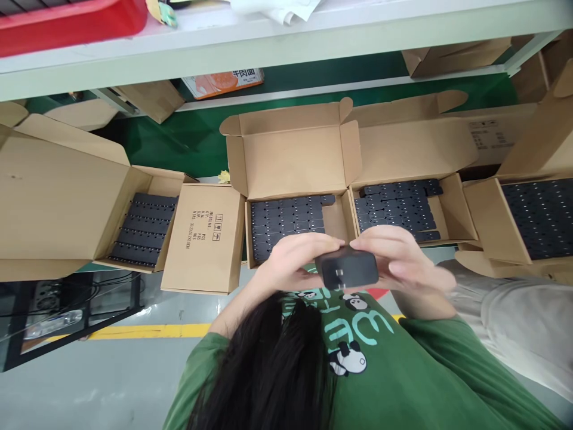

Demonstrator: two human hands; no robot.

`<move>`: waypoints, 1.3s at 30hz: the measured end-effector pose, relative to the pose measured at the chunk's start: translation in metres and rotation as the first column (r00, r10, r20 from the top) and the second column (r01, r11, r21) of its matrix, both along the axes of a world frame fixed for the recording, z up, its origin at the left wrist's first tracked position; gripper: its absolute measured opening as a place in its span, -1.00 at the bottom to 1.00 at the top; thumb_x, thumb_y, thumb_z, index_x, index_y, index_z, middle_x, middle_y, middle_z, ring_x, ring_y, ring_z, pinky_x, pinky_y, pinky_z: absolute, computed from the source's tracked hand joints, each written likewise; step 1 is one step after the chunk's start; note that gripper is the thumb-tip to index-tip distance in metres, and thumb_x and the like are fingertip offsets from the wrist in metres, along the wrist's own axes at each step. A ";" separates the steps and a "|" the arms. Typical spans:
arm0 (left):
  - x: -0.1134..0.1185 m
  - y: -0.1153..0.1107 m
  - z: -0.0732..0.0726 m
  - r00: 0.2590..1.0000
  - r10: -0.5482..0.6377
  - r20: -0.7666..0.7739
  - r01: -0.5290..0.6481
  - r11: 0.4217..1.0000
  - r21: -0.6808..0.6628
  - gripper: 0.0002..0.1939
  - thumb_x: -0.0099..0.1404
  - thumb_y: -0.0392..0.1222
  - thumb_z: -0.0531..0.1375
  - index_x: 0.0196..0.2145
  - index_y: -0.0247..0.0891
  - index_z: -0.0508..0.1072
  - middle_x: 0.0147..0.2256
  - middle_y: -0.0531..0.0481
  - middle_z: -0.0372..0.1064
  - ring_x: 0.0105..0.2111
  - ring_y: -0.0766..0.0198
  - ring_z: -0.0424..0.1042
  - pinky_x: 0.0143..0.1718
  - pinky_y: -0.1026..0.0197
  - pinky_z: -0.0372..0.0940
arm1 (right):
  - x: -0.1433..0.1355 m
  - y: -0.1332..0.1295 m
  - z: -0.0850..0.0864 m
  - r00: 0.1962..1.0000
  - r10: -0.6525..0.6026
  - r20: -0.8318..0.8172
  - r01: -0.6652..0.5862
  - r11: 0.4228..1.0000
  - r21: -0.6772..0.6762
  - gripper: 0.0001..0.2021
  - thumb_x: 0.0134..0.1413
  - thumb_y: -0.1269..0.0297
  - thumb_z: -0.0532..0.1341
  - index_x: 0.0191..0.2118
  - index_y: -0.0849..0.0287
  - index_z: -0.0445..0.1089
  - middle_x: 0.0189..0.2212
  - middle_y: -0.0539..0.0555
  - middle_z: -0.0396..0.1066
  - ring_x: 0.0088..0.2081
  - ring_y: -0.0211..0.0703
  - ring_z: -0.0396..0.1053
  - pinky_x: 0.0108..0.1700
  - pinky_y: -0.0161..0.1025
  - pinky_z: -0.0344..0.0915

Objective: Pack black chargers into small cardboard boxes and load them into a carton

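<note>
Held up in front of the green shirt is a black block (350, 268) with rounded corners and a small metallic slot in its near face; it looks like a power adapter. My left hand (293, 260) grips it from the left, fingers over its top edge. From the right, my right hand (405, 263) also holds it, slightly blurred by motion. Behind the hands stands an open carton (293, 152) with rows of black blocks (286, 218) of a similar look. To its right, another open carton (412, 140) holds more black blocks (394, 206), stacked less evenly.
A closed carton (203, 239) lies left of centre, beside an open carton (58, 191) with black pieces. At far right is another filled carton (496, 209). A white shelf edge (286, 51) crosses the top, bearing a red tray (76, 27). Someone's light-coloured clothing (528, 316) is close at right.
</note>
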State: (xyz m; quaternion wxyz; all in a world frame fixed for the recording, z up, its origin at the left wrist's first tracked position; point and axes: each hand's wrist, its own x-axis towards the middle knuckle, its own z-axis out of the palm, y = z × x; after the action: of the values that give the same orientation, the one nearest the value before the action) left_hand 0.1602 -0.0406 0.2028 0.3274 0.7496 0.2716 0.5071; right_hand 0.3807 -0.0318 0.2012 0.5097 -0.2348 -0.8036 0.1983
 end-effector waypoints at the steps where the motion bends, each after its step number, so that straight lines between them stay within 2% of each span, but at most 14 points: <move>1: 0.002 -0.001 -0.001 1.000 0.012 0.016 -0.011 0.997 -0.076 -0.63 0.14 -0.05 0.42 -0.12 -0.24 0.53 -0.24 -0.06 0.58 -0.26 0.24 0.57 -0.21 0.27 0.49 | -0.007 0.004 0.001 0.996 0.014 -0.087 -0.013 1.000 0.003 -0.34 0.01 0.15 0.44 0.20 -0.19 0.18 -0.22 -0.02 0.54 -0.31 -0.13 0.54 -0.37 -0.19 0.55; 3: 0.007 -0.005 0.000 0.996 0.068 0.060 -0.047 0.954 -0.295 -0.59 0.06 0.02 0.45 -0.21 -0.27 0.55 -0.36 -0.01 0.57 -0.40 0.27 0.53 -0.32 0.30 0.46 | -0.021 0.009 0.002 0.970 -0.028 -0.243 0.001 0.994 -0.107 -0.38 -0.05 0.16 0.47 0.13 -0.04 0.26 -0.32 0.01 0.50 -0.43 -0.16 0.50 -0.50 -0.24 0.49; 6: 0.012 -0.012 0.004 0.979 0.153 0.134 -0.049 0.819 -0.572 -0.57 0.07 0.10 0.43 -0.25 -0.29 0.57 -0.37 -0.03 0.56 -0.38 0.24 0.53 -0.32 0.27 0.45 | -0.036 0.007 0.007 0.940 -0.166 -0.297 0.041 0.922 -0.385 -0.51 -0.05 0.13 0.47 -0.02 0.00 0.30 -0.42 -0.04 0.43 -0.50 -0.22 0.44 -0.55 -0.29 0.42; 8: 0.014 -0.015 0.009 0.971 0.184 0.155 -0.034 0.742 -0.669 -0.56 0.05 0.11 0.43 -0.26 -0.29 0.57 -0.36 -0.05 0.57 -0.37 0.21 0.54 -0.32 0.24 0.46 | -0.042 0.002 0.012 0.941 -0.191 -0.281 0.030 0.871 -0.491 -0.56 -0.04 0.12 0.46 -0.09 0.01 0.29 -0.46 -0.06 0.41 -0.50 -0.23 0.43 -0.56 -0.29 0.41; 11: 0.015 -0.017 0.013 0.966 0.211 0.152 -0.039 0.695 -0.718 -0.55 0.02 0.13 0.44 -0.30 -0.30 0.56 -0.39 -0.06 0.55 -0.41 0.22 0.52 -0.34 0.22 0.46 | -0.045 -0.001 0.016 0.940 -0.204 -0.272 0.024 0.838 -0.545 -0.58 -0.05 0.11 0.46 -0.14 0.01 0.29 -0.46 -0.05 0.41 -0.50 -0.24 0.42 -0.55 -0.30 0.39; 15: 0.012 -0.016 0.010 0.972 0.225 0.068 -0.121 0.726 -0.677 -0.59 0.07 0.13 0.40 -0.35 -0.29 0.52 -0.40 -0.04 0.53 -0.41 0.24 0.50 -0.34 0.23 0.43 | -0.032 0.003 0.018 0.976 -0.152 -0.158 0.043 0.841 -0.540 -0.58 0.03 0.15 0.42 -0.02 0.00 0.31 -0.37 -0.03 0.45 -0.41 -0.24 0.45 -0.43 -0.30 0.45; 18: 0.004 -0.018 -0.001 0.983 0.138 -0.117 -0.180 0.823 -0.539 -0.66 0.08 0.03 0.42 -0.34 -0.27 0.50 -0.39 0.00 0.51 -0.40 0.27 0.48 -0.32 0.26 0.41 | -0.011 0.008 0.017 0.988 0.073 0.137 0.005 0.864 -0.503 -0.51 0.06 0.14 0.40 0.10 0.01 0.32 -0.16 0.06 0.49 -0.22 -0.15 0.50 -0.21 -0.22 0.50; 20: -0.003 -0.023 -0.013 0.970 0.015 -0.243 -0.130 0.876 -0.464 -0.68 0.10 -0.03 0.42 -0.27 -0.26 0.51 -0.32 -0.02 0.54 -0.33 0.25 0.50 -0.26 0.25 0.40 | 0.000 0.006 0.010 0.909 0.269 0.318 -0.074 0.856 -0.513 -0.57 0.14 0.14 0.34 0.12 0.03 0.34 -0.09 0.10 0.48 -0.13 -0.12 0.48 -0.13 -0.19 0.48; 22: -0.009 -0.030 -0.030 0.939 -0.105 -0.327 -0.069 0.874 -0.481 -0.69 0.16 -0.04 0.40 -0.20 -0.24 0.51 -0.23 -0.06 0.55 -0.26 0.22 0.52 -0.19 0.23 0.41 | 0.005 -0.001 -0.005 0.818 0.410 0.404 -0.127 0.813 -0.568 -0.67 0.23 0.17 0.25 0.08 0.07 0.36 -0.10 0.11 0.47 -0.12 -0.12 0.47 -0.14 -0.20 0.46; 25: -0.015 -0.041 -0.061 0.909 -0.202 -0.365 -0.070 0.788 -0.612 -0.66 0.18 -0.02 0.38 -0.14 -0.20 0.50 -0.19 -0.05 0.54 -0.21 0.19 0.52 -0.14 0.17 0.43 | 0.003 -0.016 -0.033 0.762 0.464 0.451 -0.082 0.760 -0.645 -0.73 0.28 0.22 0.20 0.06 0.11 0.35 -0.11 0.13 0.44 -0.12 -0.12 0.45 -0.15 -0.21 0.44; 27: -0.019 -0.045 -0.082 0.929 -0.154 -0.336 -0.125 0.723 -0.680 -0.64 0.18 -0.02 0.38 -0.11 -0.20 0.49 -0.10 -0.08 0.51 -0.13 0.17 0.51 -0.05 0.12 0.44 | 0.003 -0.020 -0.053 0.755 0.416 0.507 0.021 0.757 -0.653 -0.69 0.28 0.27 0.18 0.11 0.10 0.30 -0.07 0.14 0.42 -0.10 -0.08 0.45 -0.12 -0.17 0.44; 30: -0.027 -0.047 -0.105 0.947 0.061 -0.315 -0.285 0.614 -0.736 -0.68 0.22 -0.01 0.32 -0.14 -0.23 0.49 0.01 -0.15 0.46 -0.07 0.15 0.51 0.04 0.06 0.43 | 0.007 -0.012 -0.082 0.734 0.252 0.631 0.250 0.764 -0.596 -0.68 0.28 0.34 0.12 0.12 0.09 0.27 -0.01 0.16 0.40 -0.08 -0.02 0.45 -0.09 -0.09 0.43; 34: -0.041 -0.045 -0.115 0.910 0.241 -0.338 -0.414 0.476 -0.776 -0.68 0.25 0.01 0.27 -0.14 -0.25 0.49 -0.06 -0.17 0.50 -0.12 0.15 0.53 0.01 0.03 0.43 | 0.009 0.022 -0.131 0.612 0.014 0.790 0.553 0.707 -0.441 -0.67 0.23 0.43 0.07 0.10 0.14 0.29 0.03 0.24 0.32 -0.15 0.04 0.45 -0.15 -0.07 0.41; 39: -0.050 -0.048 -0.110 0.896 0.307 -0.321 -0.431 0.429 -0.793 -0.65 0.24 0.04 0.27 -0.15 -0.28 0.48 -0.06 -0.19 0.50 -0.13 0.18 0.52 0.00 0.08 0.42 | -0.011 0.062 -0.190 0.510 -0.015 0.860 0.686 0.611 -0.396 -0.57 0.20 0.51 0.01 0.17 0.22 0.25 0.11 0.38 0.17 -0.14 0.06 0.45 -0.11 -0.05 0.39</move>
State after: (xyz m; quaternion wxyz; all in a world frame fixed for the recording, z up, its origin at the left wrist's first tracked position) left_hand 0.1101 -0.0890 0.0927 0.5129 0.4454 0.6610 0.3190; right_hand 0.3699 0.0306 0.0115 -0.0010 -0.6448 -0.7249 0.2425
